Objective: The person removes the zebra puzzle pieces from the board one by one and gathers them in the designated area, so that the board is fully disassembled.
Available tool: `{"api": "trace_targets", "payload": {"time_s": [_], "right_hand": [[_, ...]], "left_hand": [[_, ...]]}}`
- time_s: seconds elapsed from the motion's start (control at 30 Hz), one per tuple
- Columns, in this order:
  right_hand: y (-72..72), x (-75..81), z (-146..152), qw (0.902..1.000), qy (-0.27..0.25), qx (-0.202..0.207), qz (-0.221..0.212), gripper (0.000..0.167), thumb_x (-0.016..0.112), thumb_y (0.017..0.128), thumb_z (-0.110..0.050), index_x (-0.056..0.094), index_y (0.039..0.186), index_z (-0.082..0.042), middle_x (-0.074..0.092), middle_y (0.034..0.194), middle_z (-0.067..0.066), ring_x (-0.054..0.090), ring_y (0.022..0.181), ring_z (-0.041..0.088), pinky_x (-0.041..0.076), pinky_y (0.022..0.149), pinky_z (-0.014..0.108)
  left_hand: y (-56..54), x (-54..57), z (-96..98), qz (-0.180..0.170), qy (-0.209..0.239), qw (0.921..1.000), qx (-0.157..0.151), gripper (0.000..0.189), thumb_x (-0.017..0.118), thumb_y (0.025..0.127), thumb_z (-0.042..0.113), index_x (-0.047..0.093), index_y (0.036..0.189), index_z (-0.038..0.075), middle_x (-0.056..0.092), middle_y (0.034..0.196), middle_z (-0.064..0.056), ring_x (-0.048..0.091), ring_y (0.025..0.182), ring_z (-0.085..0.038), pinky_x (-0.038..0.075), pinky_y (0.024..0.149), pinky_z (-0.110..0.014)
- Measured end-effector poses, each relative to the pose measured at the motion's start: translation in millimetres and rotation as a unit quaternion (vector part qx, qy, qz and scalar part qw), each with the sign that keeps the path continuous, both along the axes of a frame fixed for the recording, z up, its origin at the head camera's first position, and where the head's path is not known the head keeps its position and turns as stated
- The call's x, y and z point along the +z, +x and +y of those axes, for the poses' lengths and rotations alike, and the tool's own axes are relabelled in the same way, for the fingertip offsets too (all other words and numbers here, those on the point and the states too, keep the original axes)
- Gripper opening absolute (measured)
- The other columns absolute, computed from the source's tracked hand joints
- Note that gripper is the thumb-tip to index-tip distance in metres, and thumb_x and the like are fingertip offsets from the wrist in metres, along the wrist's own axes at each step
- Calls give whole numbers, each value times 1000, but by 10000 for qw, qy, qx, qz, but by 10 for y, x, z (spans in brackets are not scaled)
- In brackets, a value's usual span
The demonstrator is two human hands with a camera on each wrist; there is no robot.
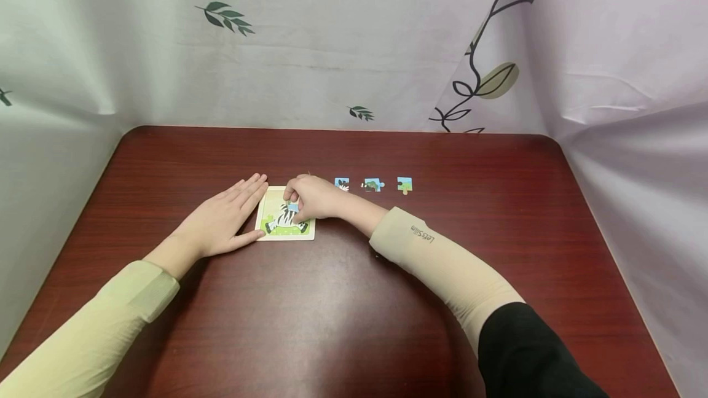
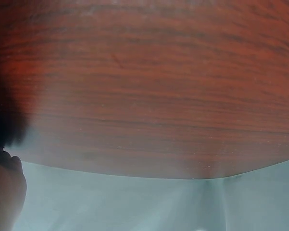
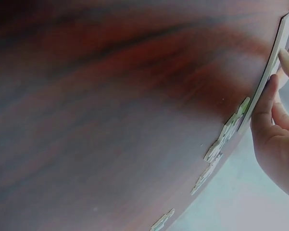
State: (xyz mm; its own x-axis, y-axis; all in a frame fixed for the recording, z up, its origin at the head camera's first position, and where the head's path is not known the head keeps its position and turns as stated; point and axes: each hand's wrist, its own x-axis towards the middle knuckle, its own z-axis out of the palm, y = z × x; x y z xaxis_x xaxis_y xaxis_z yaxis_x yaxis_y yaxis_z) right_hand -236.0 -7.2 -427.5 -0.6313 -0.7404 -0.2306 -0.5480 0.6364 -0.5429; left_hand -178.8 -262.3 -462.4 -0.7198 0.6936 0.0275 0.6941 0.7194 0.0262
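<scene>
Left hand (image 1: 221, 221) flat against left rim, right hand (image 1: 316, 196) over zebra jigsaw tray (image 1: 287, 239).
Right fingers bent around blue-edged piece (image 1: 293, 207) above tray; pinching or pressing, can't tell. Skewed tabs could jam it; wrist swing could knock loose pieces (image 1: 373, 185) right of tray.

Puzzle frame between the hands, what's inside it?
Inside the puzzle frame, a striped zebra body, green ground and a small blue patch show. The right hand covers part of its upper right; what lies beneath cannot be seen.
</scene>
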Motion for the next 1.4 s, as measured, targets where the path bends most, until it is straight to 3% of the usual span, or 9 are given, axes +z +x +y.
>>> {"api": "trace_targets", "payload": {"time_s": [0.2,0.4,0.6,0.83,1.17,1.4], "right_hand": [[15,-20,10,9998,-162,-55,-67,48,90,86,-15,66,126,-3,68,118,9,66,88,13,53,90,21],[25,-22,31,9991,-371,-126,-171,48,89,86,-12,63,125,-4,68,113,8,64,85,12,52,82,19],[8,-46,68,9958,-836,-237,-274,30,81,93,-11,67,119,-5,72,104,8,67,85,13,50,78,15],[-36,-47,76,9894,-1373,-222,-411,11,72,98,-8,71,109,-5,72,96,6,67,87,11,50,79,11],[-49,32,179,9746,-1943,-473,-1006,10,73,98,-7,72,108,-5,73,100,8,70,90,14,58,82,16],[-86,108,455,9664,-2204,-696,-1128,10,75,96,-4,72,106,-3,74,98,9,70,89,15,60,84,20]], "left_hand": [[4,4,0,-46,14,10000,21,92,65,99,50,31,163,-8,30,172,-25,30,161,-40,25,135,-43],[3,1,4,-46,55,10000,8,93,64,99,51,30,163,-7,29,173,-25,29,162,-39,15,138,-36],[-5,-25,6,-34,78,10000,-20,92,65,100,49,29,163,-8,29,173,-25,29,161,-40,20,137,-39],[-5,-38,-10,-41,25,10000,59,94,64,99,53,31,163,-8,29,173,-25,30,162,-39,0,137,-25],[3,-3,4,-127,32,9999,52,93,63,100,51,29,164,-7,29,173,-25,29,162,-40,18,138,-38],[1,-11,8,-100,26,9999,99,93,65,99,51,31,163,-7,29,173,-24,29,162,-39,-3,136,-22]]}}
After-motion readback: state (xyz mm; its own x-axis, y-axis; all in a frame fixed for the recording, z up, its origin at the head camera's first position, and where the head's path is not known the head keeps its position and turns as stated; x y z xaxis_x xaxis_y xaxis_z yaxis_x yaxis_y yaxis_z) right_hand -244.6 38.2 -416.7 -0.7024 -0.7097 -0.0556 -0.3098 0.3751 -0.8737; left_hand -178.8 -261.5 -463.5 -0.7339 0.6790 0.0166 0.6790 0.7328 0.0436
